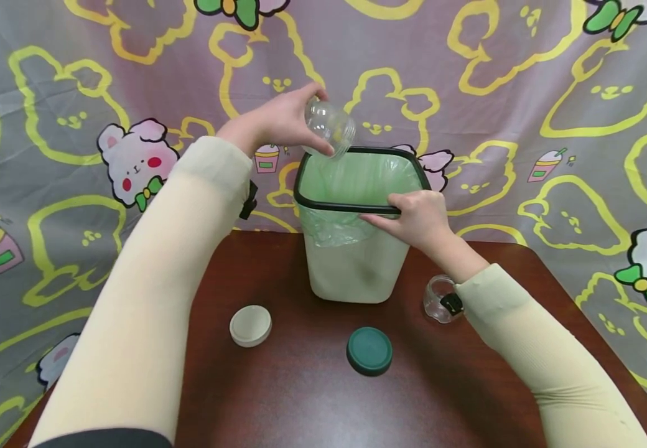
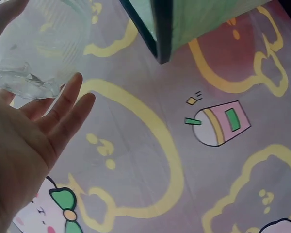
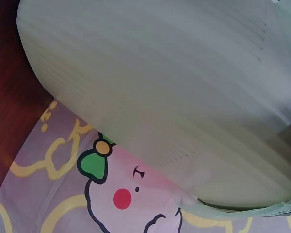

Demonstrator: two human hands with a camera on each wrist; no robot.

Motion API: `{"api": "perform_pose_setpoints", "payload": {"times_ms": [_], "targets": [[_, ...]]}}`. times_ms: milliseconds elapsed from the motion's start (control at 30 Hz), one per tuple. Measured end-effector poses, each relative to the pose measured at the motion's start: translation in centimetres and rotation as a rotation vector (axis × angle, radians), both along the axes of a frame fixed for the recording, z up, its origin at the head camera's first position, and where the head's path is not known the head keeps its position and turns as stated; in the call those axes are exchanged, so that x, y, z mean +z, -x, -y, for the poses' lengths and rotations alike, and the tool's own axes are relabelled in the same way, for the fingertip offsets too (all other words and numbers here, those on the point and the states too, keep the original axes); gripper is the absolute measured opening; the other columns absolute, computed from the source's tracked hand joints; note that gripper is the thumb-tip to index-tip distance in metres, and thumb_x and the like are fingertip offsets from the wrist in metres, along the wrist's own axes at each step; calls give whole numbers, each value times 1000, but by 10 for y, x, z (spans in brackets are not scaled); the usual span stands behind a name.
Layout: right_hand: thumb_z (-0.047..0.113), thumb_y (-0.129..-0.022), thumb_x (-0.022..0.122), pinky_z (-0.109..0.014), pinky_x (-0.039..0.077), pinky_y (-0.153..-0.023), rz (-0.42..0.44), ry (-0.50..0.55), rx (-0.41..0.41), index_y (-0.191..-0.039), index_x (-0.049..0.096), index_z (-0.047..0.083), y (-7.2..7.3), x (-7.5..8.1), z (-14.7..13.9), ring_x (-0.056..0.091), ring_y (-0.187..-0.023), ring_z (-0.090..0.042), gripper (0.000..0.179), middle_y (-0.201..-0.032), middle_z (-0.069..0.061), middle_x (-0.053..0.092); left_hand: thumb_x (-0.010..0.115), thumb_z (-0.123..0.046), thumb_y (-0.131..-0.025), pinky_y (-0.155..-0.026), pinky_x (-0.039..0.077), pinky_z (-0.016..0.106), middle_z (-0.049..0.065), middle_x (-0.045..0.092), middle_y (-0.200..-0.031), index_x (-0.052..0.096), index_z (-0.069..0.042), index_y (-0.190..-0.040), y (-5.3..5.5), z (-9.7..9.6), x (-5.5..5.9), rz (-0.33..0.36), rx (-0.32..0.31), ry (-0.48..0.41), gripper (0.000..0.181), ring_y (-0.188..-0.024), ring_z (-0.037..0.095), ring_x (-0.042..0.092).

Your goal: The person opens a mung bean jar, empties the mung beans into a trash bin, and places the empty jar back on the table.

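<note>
A clear glass jar (image 1: 329,124) is tipped on its side, its threaded mouth angled down toward the bin's left back corner. My left hand (image 1: 287,121) grips it near the base, thumb and fingers on opposite sides. The left wrist view shows the same jar (image 2: 43,43) between the fingers, with yellow from the backdrop visible through the glass. My right hand (image 1: 423,218) pinches the black rim (image 1: 346,207) of the off-white bin (image 1: 351,267) at its front right. A pale green plastic liner (image 1: 331,230) hangs over that rim. In the right wrist view the bin's wall (image 3: 136,87) fills most of the picture.
On the dark red table (image 1: 301,398), a white lid (image 1: 251,325) lies left of the bin and a dark green lid (image 1: 369,350) in front. Another clear glass jar (image 1: 434,308) stands at the right, partly behind the right wrist. A patterned cloth (image 1: 469,106) hangs behind.
</note>
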State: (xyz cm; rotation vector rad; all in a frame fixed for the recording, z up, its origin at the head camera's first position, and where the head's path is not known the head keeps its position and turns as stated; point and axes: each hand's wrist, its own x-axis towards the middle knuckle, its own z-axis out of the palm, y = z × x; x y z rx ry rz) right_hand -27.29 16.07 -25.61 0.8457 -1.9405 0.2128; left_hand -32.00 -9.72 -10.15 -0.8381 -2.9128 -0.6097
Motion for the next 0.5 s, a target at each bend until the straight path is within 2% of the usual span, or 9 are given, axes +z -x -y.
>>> {"api": "perform_pose_setpoints", "payload": {"times_ms": [267, 400, 500], "targets": [[73, -90, 38, -32, 16, -35, 4, -4, -9, -55, 27, 17, 0, 1, 0, 22, -34, -10, 67, -43, 5, 23, 84, -42, -72, -94, 42, 35, 8, 38, -143, 27, -15, -141, 1, 10, -11, 38, 21, -186, 94, -116, 23, 46], [73, -90, 37, -33, 17, -35, 3, -4, -10, -54, 27, 17, 0, 1, 1, 22, -34, -10, 67, -43, 5, 23, 83, -37, -75, -80, 51, 34, 9, 35, -142, 25, -16, -145, 1, 10, -13, 91, 20, -290, 93, -101, 25, 54], [73, -90, 37, -33, 17, -35, 7, -2, -13, -54, 28, 17, 0, 1, 1, 23, -34, -11, 67, -43, 4, 24, 83, -34, -77, -74, 53, 35, 8, 29, -149, 23, -19, -150, 1, 11, -12, 145, 25, -343, 96, -89, 27, 60]]}}
